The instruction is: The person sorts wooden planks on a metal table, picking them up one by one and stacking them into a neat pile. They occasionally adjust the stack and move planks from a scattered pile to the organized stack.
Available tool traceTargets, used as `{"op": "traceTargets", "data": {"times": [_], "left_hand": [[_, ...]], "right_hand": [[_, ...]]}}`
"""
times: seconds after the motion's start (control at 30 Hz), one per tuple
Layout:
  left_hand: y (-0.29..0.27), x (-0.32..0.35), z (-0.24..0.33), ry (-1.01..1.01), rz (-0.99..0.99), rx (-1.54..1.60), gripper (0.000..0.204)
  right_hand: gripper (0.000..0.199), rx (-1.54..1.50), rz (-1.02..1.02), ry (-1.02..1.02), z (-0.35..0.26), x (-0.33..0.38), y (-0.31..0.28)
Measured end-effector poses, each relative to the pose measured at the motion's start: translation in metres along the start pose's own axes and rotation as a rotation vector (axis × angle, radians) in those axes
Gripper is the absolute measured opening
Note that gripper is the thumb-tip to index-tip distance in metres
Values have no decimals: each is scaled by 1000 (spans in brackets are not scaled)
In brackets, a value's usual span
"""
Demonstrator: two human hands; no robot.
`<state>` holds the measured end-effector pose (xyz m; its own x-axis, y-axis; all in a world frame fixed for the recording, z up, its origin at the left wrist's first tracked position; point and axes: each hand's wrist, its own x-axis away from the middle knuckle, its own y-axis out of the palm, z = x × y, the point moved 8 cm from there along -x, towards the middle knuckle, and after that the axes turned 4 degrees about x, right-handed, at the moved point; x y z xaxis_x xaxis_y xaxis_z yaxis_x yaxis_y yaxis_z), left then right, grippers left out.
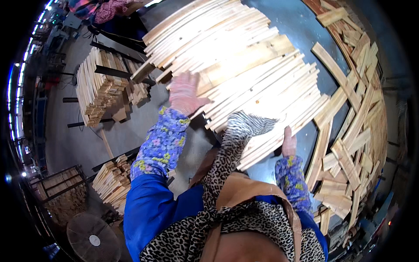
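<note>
Many pale wooden strips [279, 89] lie side by side on a blue-grey table, slanting up to the right. One wider board [248, 61] lies among them. My left hand [187, 93], in a pink knit glove, is open, fingers spread over the left ends of the wider board and nearby strips. My right hand [289, 142], gloved too, is beside the right ends of the nearest strips, its visible fingers stretched out; its underside is partly hidden. Both forearms wear flowered sleeve covers. A leopard-print scarf end [248, 124] hangs over the nearest strips.
Loose short wood pieces [349, 153] are heaped crosswise along the table's right side. Stacked strips [100, 87] rest on a dark rack at left, with another stack [111, 183] nearer. A round fan [94, 240] stands at lower left. Another person's patterned sleeve [111, 9] shows at the top left.
</note>
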<state>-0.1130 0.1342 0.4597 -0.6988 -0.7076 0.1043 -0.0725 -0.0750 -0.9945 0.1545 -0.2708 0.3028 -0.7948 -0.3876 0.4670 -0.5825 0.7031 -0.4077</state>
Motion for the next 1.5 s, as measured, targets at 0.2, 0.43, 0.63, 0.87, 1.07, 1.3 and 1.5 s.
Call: {"op": "traceTargets", "data": {"times": [0.2,0.43,0.63,0.87,1.07,1.3,1.5], "left_hand": [[10,-46,-29,19,67,279,91],[-56,-177,-150,-108,339,140,84],[-72,-290,-215,-139,222,15,61],[61,-343,-271,143,191,241,62],[16,-245,-166,45,259,246,71],[34,-72,-186,-390,690,454,87],[155,22,-128,-787,216,1546,79]], "right_hand": [[99,98,124,110,25,-1,-12],[96,23,98,-96,62,-16,-14],[111,232,139,235,35,12,-24],[89,207,202,82,80,-5,-32],[82,-201,290,71,82,-10,-44],[79,-577,287,128,41,-69,-62],[77,-779,293,154,-43,-79,-44]]}}
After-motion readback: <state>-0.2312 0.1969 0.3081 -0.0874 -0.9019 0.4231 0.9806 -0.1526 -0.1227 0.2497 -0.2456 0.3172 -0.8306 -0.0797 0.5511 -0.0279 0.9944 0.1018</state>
